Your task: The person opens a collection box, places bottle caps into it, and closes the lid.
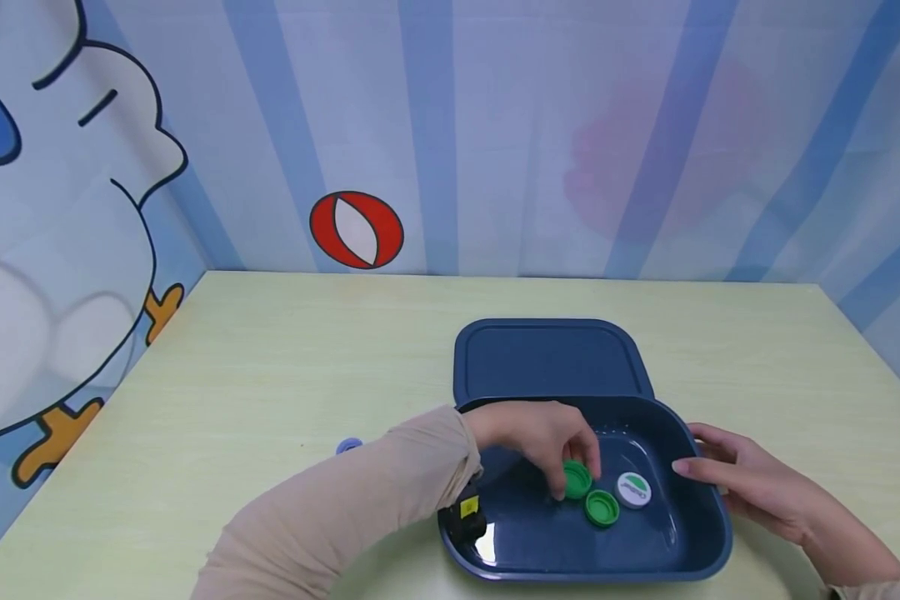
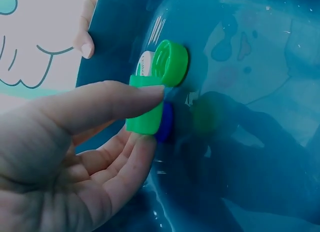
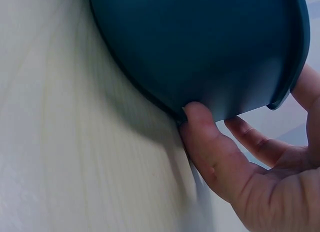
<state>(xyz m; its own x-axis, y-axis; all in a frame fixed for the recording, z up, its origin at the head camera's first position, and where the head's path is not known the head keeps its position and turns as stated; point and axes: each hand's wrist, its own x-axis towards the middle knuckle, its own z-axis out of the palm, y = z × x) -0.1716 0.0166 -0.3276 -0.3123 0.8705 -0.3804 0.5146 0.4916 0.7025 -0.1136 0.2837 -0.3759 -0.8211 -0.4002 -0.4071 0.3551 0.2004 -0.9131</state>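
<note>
Inside a dark blue plastic box [image 1: 667, 546], my left hand [image 1: 551, 437] pinches a green bottle cap [image 2: 142, 109] between thumb and fingers. Close by on the box floor lie a second green bottle cap [image 1: 602, 508], open side up in the head view, and a white cap [image 1: 633, 490] with a green mark. A blue piece [image 2: 166, 123] shows partly behind the pinched cap in the left wrist view; its kind is hidden. At the box's right side, my right hand [image 1: 765, 487] grips the wall, thumb over the rim and fingers outside.
A dark blue lid [image 1: 547, 358] lies flat behind the box. Left of it on the pale wooden table [image 1: 270, 375] is a small blue round thing [image 1: 348, 445], partly covered by the left sleeve. A printed curtain [image 1: 495, 125] stands behind the table.
</note>
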